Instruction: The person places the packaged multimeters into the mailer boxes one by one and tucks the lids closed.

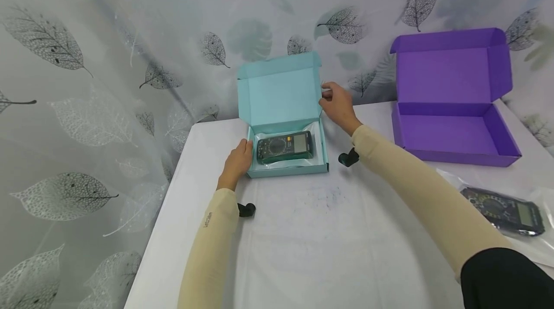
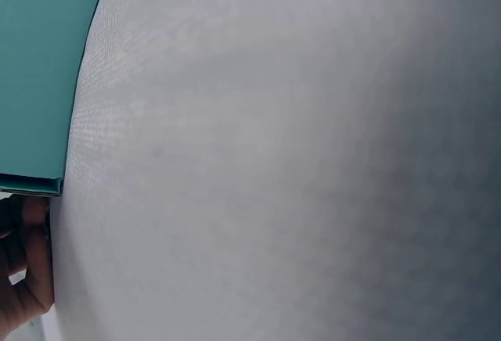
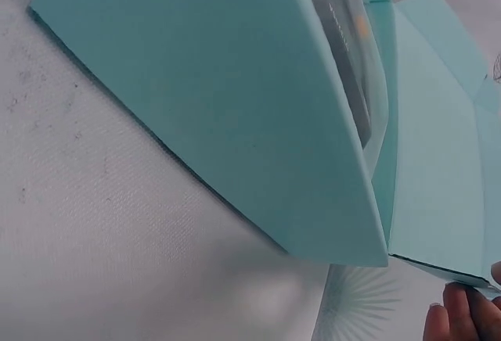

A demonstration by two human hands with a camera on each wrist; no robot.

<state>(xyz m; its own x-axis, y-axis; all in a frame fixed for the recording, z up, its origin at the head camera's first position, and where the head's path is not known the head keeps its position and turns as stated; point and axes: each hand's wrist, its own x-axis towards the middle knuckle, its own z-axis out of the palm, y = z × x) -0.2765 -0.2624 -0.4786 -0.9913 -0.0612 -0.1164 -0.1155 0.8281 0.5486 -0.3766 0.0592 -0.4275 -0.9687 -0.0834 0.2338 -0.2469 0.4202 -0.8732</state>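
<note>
A teal cardboard box stands on the table with its lid raised. Inside it lies a multimeter in a clear plastic bag, its dial and display facing up. My left hand grips the box's left wall near the rim; the left wrist view shows only its bent fingers by a box corner. At the lid's right edge, my right hand pinches the cardboard. The right wrist view shows its fingertips at that edge, with part of the bagged multimeter above the box wall.
To the right stands an open purple box with its lid up. A second bagged multimeter lies in front of it, partly behind my right sleeve. A leaf-patterned curtain hangs behind the white-covered table.
</note>
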